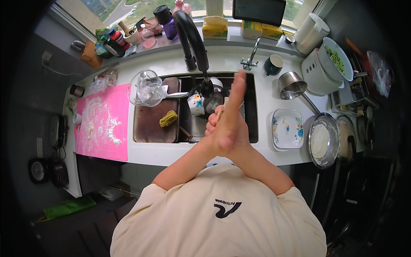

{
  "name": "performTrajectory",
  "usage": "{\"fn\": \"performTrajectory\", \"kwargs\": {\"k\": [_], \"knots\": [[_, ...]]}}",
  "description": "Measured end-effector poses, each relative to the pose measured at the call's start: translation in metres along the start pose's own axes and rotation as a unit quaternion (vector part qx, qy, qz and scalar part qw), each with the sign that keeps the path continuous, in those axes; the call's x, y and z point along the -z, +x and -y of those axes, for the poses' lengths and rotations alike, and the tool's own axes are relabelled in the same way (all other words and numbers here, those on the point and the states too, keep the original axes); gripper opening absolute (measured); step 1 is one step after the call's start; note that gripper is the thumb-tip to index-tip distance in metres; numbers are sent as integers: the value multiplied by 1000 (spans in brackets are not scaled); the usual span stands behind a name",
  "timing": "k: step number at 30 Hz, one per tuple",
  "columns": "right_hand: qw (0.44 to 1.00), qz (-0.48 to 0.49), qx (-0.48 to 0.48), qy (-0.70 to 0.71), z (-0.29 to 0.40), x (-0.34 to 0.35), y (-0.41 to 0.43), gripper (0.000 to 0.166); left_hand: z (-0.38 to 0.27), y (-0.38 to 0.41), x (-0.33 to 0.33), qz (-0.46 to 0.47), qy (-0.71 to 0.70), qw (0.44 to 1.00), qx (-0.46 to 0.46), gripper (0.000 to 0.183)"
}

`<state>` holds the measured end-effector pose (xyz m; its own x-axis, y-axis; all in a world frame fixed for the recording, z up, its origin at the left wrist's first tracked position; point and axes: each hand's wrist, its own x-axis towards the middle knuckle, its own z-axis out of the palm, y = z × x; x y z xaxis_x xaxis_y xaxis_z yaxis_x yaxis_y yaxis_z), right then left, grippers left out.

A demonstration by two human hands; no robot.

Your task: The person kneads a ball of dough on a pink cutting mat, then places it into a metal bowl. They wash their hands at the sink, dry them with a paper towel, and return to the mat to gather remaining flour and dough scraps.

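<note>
My left hand (237, 96) is stretched out flat over the right part of the sink, its fingers pointing towards the window and blurred. Against it lies my right hand (211, 124), its curled fingertips showing on the left side. A small piece of beige material (220, 113), cloth or dough, shows at those fingers; the palms are hidden. Below and left of the hands, the black sink (256, 112) holds a floral cup (196, 105) and other dishes. The black faucet (199, 48) arches over it. A yellow-green sponge or cloth (168, 119) lies on the dark board (151, 128).
Left: a floury pink mat (120, 96) and a clear glass vessel (149, 88). Right: a floral dish (287, 128), a metal bowl (335, 141) with dough (320, 140), a steel saucepan (292, 86), a dark mug (274, 65) and a small chrome tap (249, 63).
</note>
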<state>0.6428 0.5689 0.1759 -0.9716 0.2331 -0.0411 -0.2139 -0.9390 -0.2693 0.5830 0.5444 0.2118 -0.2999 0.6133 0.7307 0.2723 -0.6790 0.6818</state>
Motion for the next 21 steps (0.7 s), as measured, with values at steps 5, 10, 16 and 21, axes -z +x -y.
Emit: {"fn": "performTrajectory", "kwargs": {"k": [5, 10, 16, 21], "knots": [[991, 90, -40, 87, -6, 24, -2, 41, -26, 2, -10, 219, 270, 938, -8, 101], [997, 1, -27, 73, -3, 3, -13, 45, -39, 3, -12, 286, 334, 898, -6, 92], [996, -7, 82, -46, 0, 5, -17, 44, -41, 11, -17, 309, 347, 885, -34, 83], [971, -65, 176, -150, 24, 5, -20, 44, -40, 9, -15, 339, 416, 844, -21, 76]]}}
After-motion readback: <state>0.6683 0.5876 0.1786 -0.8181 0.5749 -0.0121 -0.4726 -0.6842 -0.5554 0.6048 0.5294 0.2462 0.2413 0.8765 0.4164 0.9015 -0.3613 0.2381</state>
